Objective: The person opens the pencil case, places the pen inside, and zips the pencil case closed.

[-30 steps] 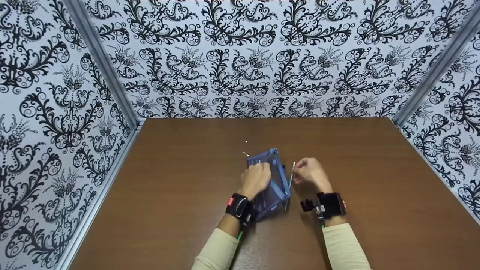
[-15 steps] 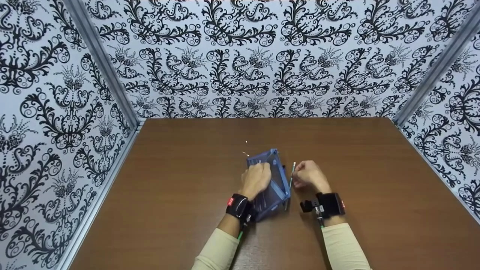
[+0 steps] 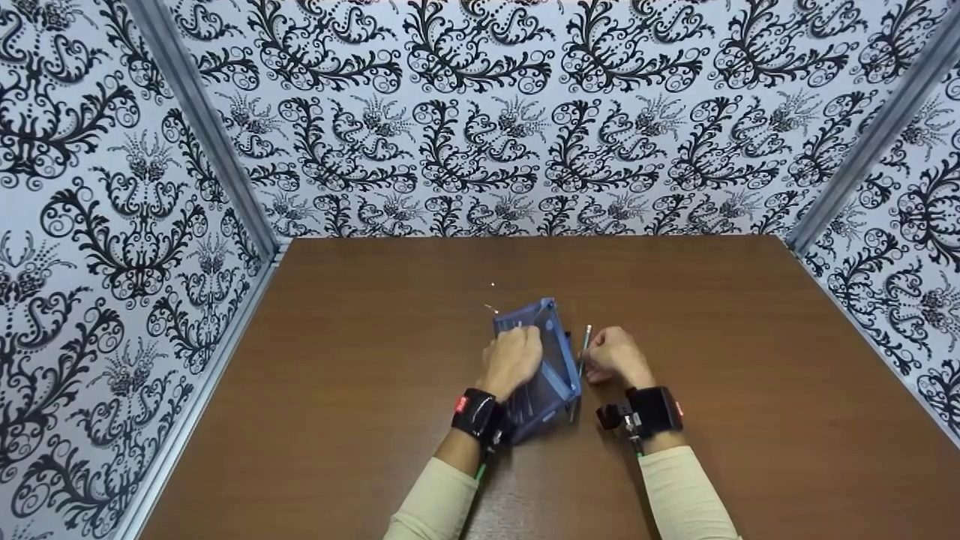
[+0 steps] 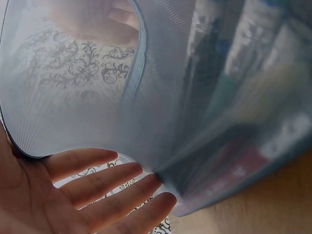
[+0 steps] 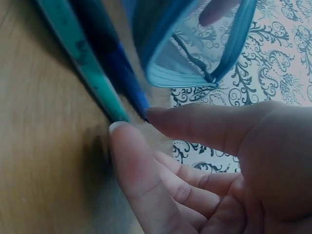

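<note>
My left hand (image 3: 512, 358) grips a translucent blue zip pencil case (image 3: 559, 360) and keeps it tilted on its side. In the left wrist view its fingers run along the case's edge, and the thumb is hidden. Several blurred pens show through the mesh (image 4: 243, 63). My right hand (image 3: 619, 356) is beside the zipped opening (image 5: 180, 80). Its index fingertip overlaps the end of a green pencil (image 5: 92, 78), and the thumb tip is right at a blue pen (image 5: 129, 75). I cannot tell whether they pinch the pencil.
The brown table (image 3: 360, 390) bears a tiny shiny thing (image 3: 491, 308) and a white speck (image 3: 493, 284) beyond the case. Patterned walls (image 3: 480, 135) enclose the table at the back and both sides. Cameras are strapped to both wrists.
My right hand has shifted slightly down along the pencil, toward the near side, and its wrist has turned a little left. The left hand, the case and the pencil stay almost still.
</note>
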A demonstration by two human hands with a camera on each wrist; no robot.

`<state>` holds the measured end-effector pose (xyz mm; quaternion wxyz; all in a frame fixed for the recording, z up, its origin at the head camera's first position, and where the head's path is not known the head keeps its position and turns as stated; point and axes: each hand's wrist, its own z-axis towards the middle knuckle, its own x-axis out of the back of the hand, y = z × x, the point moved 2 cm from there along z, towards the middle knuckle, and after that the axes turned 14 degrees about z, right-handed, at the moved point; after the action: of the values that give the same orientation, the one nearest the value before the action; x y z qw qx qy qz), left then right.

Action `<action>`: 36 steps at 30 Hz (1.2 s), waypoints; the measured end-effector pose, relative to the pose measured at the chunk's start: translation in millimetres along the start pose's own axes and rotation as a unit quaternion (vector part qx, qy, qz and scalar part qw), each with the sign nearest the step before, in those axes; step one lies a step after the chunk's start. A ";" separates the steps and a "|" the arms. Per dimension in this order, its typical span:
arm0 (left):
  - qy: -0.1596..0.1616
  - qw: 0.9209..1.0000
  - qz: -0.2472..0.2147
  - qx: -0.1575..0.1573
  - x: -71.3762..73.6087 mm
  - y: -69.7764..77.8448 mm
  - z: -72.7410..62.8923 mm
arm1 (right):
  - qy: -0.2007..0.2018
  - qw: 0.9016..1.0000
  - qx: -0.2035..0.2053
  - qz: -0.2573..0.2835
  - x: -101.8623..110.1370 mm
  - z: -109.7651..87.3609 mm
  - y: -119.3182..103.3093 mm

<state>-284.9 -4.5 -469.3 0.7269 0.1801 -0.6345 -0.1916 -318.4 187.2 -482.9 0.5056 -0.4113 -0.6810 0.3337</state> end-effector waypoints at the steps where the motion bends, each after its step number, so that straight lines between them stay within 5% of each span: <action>1: 0.002 1.000 0.000 0.001 0.1 0.2 -0.1 | 0.003 1.000 -0.003 -0.001 -0.3 0.5 0.5; 36: 0.012 1.000 -0.004 0.001 -1.1 0.2 0.7 | 0.038 0.997 -0.017 -0.059 -6.2 4.9 1.8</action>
<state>-285.7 -3.7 -470.1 0.7334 0.1857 -0.6250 -0.1921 -321.7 182.2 -488.4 0.5432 -0.3916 -0.6895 0.2762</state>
